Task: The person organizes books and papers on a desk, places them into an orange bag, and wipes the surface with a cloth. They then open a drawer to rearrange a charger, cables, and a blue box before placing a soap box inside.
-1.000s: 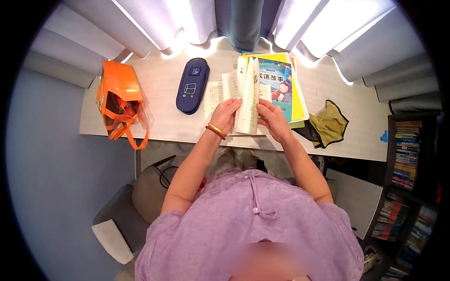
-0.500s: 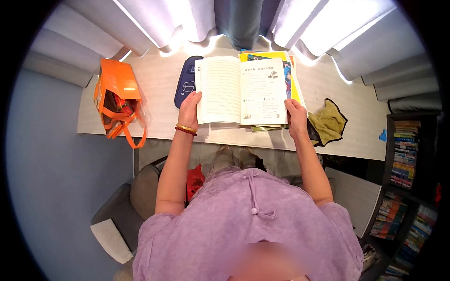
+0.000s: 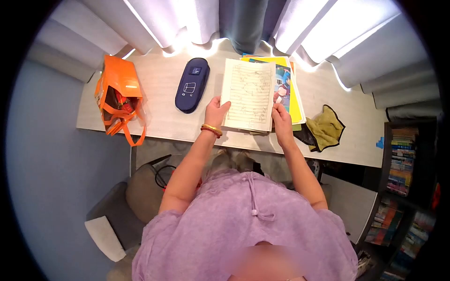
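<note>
Between my two hands is a thin book point(image 3: 247, 96), held above the desk with a lined page covered in dark marks facing up. My left hand point(image 3: 216, 113) grips its lower left edge, thumb on top of the page. At the lower right edge, my right hand point(image 3: 282, 122) has its fingers closed on the book. Behind and to the right of it lies a stack with a yellow book point(image 3: 295, 98) and a colourful picture cover point(image 3: 282, 84), partly hidden. A dark blue zip case point(image 3: 191, 86) lies left of my left hand.
An orange bag point(image 3: 121, 89) with things inside stands at the desk's left. A yellow-green cloth point(image 3: 326, 127) with dark edging lies at the right. Curtains point(image 3: 243, 28) hang along the back. A bookshelf point(image 3: 385, 140) stands on the right, a chair point(image 3: 140, 189) below left.
The open book has gone from a two-page spread to a single visible page. My hands have come closer together, the left one moving right, uncovering more of the blue case.
</note>
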The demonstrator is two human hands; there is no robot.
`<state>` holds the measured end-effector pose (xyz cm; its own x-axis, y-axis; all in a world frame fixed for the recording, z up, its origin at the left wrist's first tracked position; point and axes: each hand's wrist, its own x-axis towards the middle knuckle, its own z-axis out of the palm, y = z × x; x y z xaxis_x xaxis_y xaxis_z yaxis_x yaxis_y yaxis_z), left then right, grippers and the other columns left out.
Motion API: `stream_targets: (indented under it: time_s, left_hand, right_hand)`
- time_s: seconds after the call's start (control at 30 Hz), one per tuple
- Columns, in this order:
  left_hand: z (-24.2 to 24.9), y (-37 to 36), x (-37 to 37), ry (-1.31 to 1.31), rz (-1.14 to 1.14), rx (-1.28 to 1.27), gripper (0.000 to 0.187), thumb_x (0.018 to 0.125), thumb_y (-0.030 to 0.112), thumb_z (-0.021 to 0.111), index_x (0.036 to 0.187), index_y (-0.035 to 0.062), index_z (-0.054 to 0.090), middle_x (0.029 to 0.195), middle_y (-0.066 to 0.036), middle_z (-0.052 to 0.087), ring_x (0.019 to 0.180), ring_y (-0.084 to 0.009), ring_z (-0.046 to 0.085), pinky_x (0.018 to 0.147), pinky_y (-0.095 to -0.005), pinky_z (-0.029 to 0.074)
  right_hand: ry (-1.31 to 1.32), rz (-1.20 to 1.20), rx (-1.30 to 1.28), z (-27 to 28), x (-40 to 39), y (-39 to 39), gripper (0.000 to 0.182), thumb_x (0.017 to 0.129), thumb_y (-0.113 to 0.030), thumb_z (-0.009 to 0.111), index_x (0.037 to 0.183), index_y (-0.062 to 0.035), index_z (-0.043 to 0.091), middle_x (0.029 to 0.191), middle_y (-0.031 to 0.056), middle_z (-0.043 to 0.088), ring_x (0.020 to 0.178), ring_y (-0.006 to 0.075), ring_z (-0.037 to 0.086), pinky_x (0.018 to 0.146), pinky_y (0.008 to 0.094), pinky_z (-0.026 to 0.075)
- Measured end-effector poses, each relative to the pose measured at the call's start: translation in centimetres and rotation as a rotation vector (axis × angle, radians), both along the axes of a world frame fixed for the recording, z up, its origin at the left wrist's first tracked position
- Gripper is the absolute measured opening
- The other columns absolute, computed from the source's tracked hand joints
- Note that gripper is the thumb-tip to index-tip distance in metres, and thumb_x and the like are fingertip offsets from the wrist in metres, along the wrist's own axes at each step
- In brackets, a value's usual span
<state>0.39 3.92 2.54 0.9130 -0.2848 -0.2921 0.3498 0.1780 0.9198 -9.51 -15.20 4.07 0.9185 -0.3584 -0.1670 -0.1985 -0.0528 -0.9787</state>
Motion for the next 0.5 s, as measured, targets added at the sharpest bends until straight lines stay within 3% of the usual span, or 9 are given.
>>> stream_targets:
  time_s: [0.03, 0.07, 0.17, 0.23, 0.3, 0.33, 0.4, 0.43, 0.5]
  left_hand:
    - [1.6, 0.4, -0.4, -0.005, 0.015, 0.003, 0.030, 0.082, 0.004, 0.054, 0.109, -0.0073, 0.046, 0.098, -0.014, 0.060, 0.087, -0.0172, 0.059, 0.075, -0.0260, 0.047]
    - [3.5, 1.0, -0.9, 0.050, -0.031, -0.159, 0.030, 0.083, 0.003, 0.052, 0.111, -0.0064, 0.044, 0.101, -0.014, 0.058, 0.089, -0.0169, 0.057, 0.078, -0.0269, 0.047]
    - [7.7, 3.5, -2.2, 0.025, -0.057, -0.422, 0.030, 0.085, 0.002, 0.045, 0.114, -0.0049, 0.041, 0.109, -0.014, 0.053, 0.096, -0.0167, 0.054, 0.084, -0.0291, 0.045]
    - [7.8, 4.8, -2.8, -0.096, 0.021, -0.359, 0.028, 0.085, 0.003, 0.047, 0.112, -0.0047, 0.042, 0.106, -0.012, 0.054, 0.093, -0.0148, 0.054, 0.081, -0.0269, 0.045]
    - [6.0, 6.0, -3.2, -0.081, 0.162, -0.121, 0.026, 0.085, 0.004, 0.050, 0.108, -0.0043, 0.044, 0.102, -0.010, 0.056, 0.089, -0.0125, 0.054, 0.078, -0.0249, 0.045]
    - [4.2, 7.0, -3.4, -0.161, 0.229, 0.087, 0.023, 0.084, 0.004, 0.051, 0.105, -0.0041, 0.045, 0.098, -0.009, 0.058, 0.086, -0.0113, 0.055, 0.076, -0.0244, 0.045]
    - [3.2, 8.8, -4.0, -0.133, 0.299, 0.085, 0.024, 0.084, 0.005, 0.052, 0.104, -0.0046, 0.046, 0.095, -0.009, 0.059, 0.084, -0.0105, 0.055, 0.073, -0.0243, 0.046]
    - [2.8, 9.5, -4.1, -0.115, 0.338, 0.060, 0.024, 0.083, 0.006, 0.052, 0.104, -0.0051, 0.047, 0.092, -0.009, 0.060, 0.081, -0.0097, 0.056, 0.070, -0.0242, 0.046]
    - [4.7, 11.8, -4.3, -0.215, 0.324, 0.202, 0.026, 0.084, 0.009, 0.052, 0.106, -0.0041, 0.047, 0.091, -0.011, 0.061, 0.081, -0.0123, 0.057, 0.070, -0.0256, 0.046]
  right_hand:
    - [-0.090, -0.069, 0.017, 0.5, 0.0, 0.5, 0.019, 0.088, -0.015, 0.044, 0.097, -0.0004, 0.053, 0.085, 0.0014, 0.055, 0.079, 0.0098, 0.048, 0.074, 0.0218, 0.039]
    - [-0.181, -0.126, 0.038, 1.2, 0.1, 1.0, 0.022, 0.089, -0.015, 0.044, 0.101, 0.0003, 0.053, 0.091, 0.0036, 0.056, 0.085, 0.0114, 0.049, 0.079, 0.0227, 0.039]
    - [-0.193, -0.068, 0.307, 3.3, 0.0, 2.4, 0.040, 0.092, -0.018, 0.039, 0.127, 0.0012, 0.036, 0.122, 0.0094, 0.046, 0.108, 0.0149, 0.046, 0.092, 0.0261, 0.036]
    - [-0.035, 0.094, 0.791, 4.3, -0.3, 3.8, 0.046, 0.094, -0.030, 0.034, 0.130, -0.0018, 0.031, 0.129, 0.0119, 0.041, 0.115, 0.0194, 0.044, 0.094, 0.0300, 0.037]
    - [-0.030, 0.230, 1.006, 3.5, -0.1, 5.6, 0.047, 0.093, -0.035, 0.033, 0.128, -0.0040, 0.035, 0.124, 0.0100, 0.046, 0.107, 0.0226, 0.050, 0.089, 0.0356, 0.043]
    - [-0.017, 0.272, 1.017, 3.1, 0.4, 6.4, 0.047, 0.093, -0.035, 0.033, 0.128, -0.0040, 0.035, 0.124, 0.0100, 0.046, 0.107, 0.0226, 0.050, 0.089, 0.0356, 0.043]
    - [0.111, 0.256, 0.987, 3.0, 1.6, 7.7, 0.040, 0.092, -0.026, 0.040, 0.125, -0.0032, 0.038, 0.115, 0.0088, 0.053, 0.092, 0.0209, 0.057, 0.074, 0.0331, 0.050]
    - [0.115, 0.271, 0.986, 3.3, 2.3, 8.9, 0.040, 0.092, -0.026, 0.040, 0.125, -0.0032, 0.038, 0.115, 0.0088, 0.053, 0.092, 0.0209, 0.057, 0.074, 0.0331, 0.050]
    - [0.243, 0.339, 0.464, 3.8, 3.1, 12.2, 0.036, 0.087, -0.012, 0.046, 0.121, -0.0020, 0.039, 0.110, 0.0080, 0.056, 0.081, 0.0186, 0.059, 0.056, 0.0291, 0.051]
